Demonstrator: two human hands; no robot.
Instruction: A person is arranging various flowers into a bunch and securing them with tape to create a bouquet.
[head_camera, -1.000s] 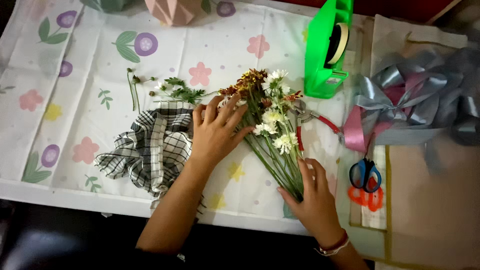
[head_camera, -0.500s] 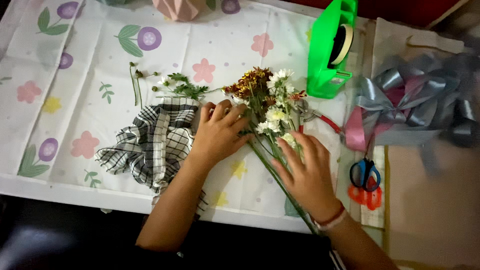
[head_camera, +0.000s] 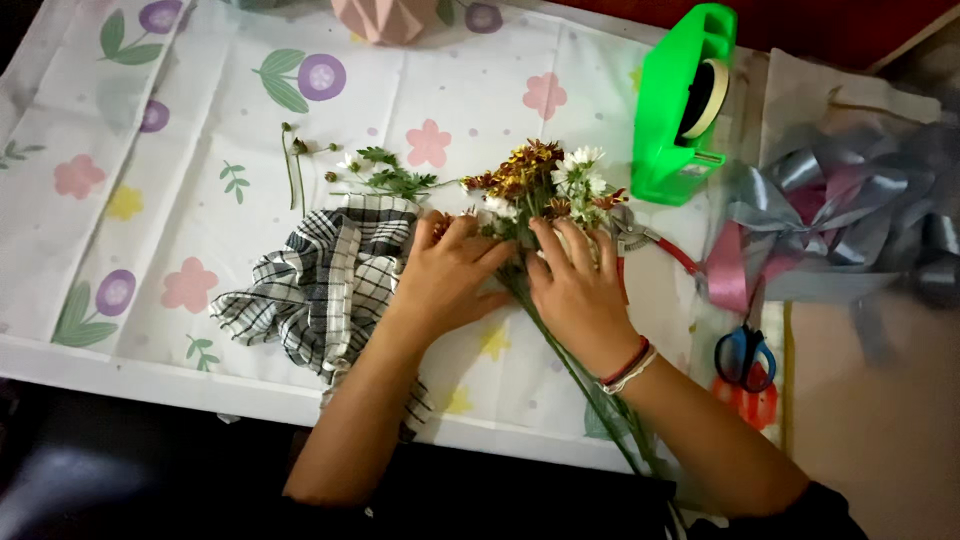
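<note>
Both hands, left hand and right hand, press open-fingered on the flower bunch; checked cloth just left; green tape dispenser, scissors right.

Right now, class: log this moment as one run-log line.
left hand: flat on flower bunch | right hand: pressing stems | beside: checked cloth, green tape dispenser, scissors, ribbons

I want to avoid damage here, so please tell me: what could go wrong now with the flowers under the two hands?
1. Both the left hand and the right hand press on the flower bunch; the thin stems might bend or snap.
2. The red-handled pruner lies right beside the right hand and could nick a finger.
3. The stems reach the table edge near the body, so the bunch might slide off.
</note>
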